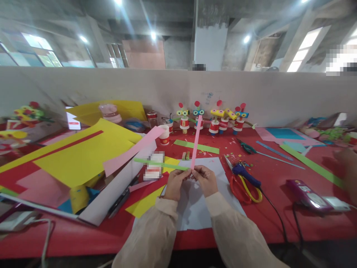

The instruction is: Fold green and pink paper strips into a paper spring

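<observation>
My left hand [175, 182] and my right hand [205, 180] meet over a white paper sheet [196, 210], fingertips pinched together. Between them the ends of two paper strips come together. The green paper strip [167, 165] runs out to the left from my left fingers. A pink paper strip [196, 139] points away from me, rising from the pinch at my right fingers. How the two ends overlap is hidden by my fingertips. Just beyond my hands lie small folded paper pieces [186, 155].
Scissors [242, 186] and a blue-handled tool with a cord [247, 175] lie at right, near pliers [247, 147]. Coloured paper [83, 156] is piled at left. Paper-cup figures [214, 126] stand along the partition. Another person's hand [347, 175] shows at the right edge.
</observation>
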The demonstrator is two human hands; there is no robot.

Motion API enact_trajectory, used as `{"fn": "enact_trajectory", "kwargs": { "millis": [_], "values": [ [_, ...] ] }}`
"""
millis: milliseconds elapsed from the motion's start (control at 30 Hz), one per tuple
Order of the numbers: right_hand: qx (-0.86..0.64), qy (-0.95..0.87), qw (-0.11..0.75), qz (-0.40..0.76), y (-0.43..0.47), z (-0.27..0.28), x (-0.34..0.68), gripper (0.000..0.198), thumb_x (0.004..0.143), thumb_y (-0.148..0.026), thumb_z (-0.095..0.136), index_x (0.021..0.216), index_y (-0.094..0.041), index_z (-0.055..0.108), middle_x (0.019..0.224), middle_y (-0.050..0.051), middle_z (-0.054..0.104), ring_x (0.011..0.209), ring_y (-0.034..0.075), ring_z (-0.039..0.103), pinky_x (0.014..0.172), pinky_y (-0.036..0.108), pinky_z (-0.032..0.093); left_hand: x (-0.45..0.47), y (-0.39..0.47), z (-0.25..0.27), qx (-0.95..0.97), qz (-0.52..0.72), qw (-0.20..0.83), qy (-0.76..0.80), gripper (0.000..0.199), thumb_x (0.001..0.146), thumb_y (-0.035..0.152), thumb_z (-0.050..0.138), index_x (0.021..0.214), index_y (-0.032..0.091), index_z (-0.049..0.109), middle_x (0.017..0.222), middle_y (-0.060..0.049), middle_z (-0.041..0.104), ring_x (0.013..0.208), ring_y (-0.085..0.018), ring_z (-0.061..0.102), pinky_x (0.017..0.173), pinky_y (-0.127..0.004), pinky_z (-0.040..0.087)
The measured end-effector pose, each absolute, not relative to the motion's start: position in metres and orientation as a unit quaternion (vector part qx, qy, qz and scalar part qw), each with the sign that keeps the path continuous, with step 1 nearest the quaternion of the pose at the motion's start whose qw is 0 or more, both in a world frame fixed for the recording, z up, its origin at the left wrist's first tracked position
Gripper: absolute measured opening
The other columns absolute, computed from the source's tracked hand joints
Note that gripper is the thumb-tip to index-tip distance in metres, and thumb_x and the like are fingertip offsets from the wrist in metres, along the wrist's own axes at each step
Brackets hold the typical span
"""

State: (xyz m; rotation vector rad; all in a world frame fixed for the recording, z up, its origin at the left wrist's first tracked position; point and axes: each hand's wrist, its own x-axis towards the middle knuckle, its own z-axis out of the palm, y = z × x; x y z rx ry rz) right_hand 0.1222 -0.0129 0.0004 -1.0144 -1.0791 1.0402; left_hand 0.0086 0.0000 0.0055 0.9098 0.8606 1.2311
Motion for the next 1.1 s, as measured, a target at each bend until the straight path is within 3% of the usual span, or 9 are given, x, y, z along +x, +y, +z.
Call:
{"fn": "enact_trajectory", "kwargs": {
  "millis": [533, 800, 1100],
  "values": [
    [-0.468, -0.399, 0.630, 0.475, -0.0090, 0.0009, 0.1249, 0.019, 0.061, -0.033, 0.070, 0.067, -0.016, 0.064, 0.051, -0.003, 0.058, 0.046, 0.009, 0.049, 0.046, 0.022, 0.036, 0.0078, -0.0008, 0.0080, 0.463, 0.510, 0.601, 0.406, 0.016, 0.057, 0.029, 0.072, 0.054, 0.014, 0.065, 0.054, -0.001, 0.059, 0.055, -0.012, 0.047, 0.055, -0.024, 0.035],
    [-0.432, -0.374, 0.636, 0.519, -0.0077, 0.0002, 0.1250, 0.022, 0.057, -0.034, 0.073, 0.067, -0.016, 0.063, 0.053, -0.002, 0.059, 0.046, 0.008, 0.048, 0.047, 0.022, 0.036, 0.0065, 0.0011, 0.0046, 0.322, 0.496, 0.736, 0.330, 0.023, 0.050, 0.022, 0.079, 0.066, 0.011, 0.067, 0.062, -0.003, 0.059, 0.056, -0.009, 0.049, 0.048, -0.021, 0.031],
    [-0.457, -0.423, 0.623, 0.473, -0.0078, -0.0030, 0.1247, 0.019, 0.061, -0.034, 0.070, 0.068, -0.017, 0.065, 0.051, -0.003, 0.058, 0.046, 0.009, 0.046, 0.045, 0.021, 0.036, 0.0051, -0.0020, 0.0063, 0.348, 0.493, 0.718, 0.349, 0.024, 0.051, 0.026, 0.080, 0.064, 0.012, 0.066, 0.061, -0.001, 0.059, 0.055, -0.008, 0.048, 0.048, -0.019, 0.034]
  ]
}}
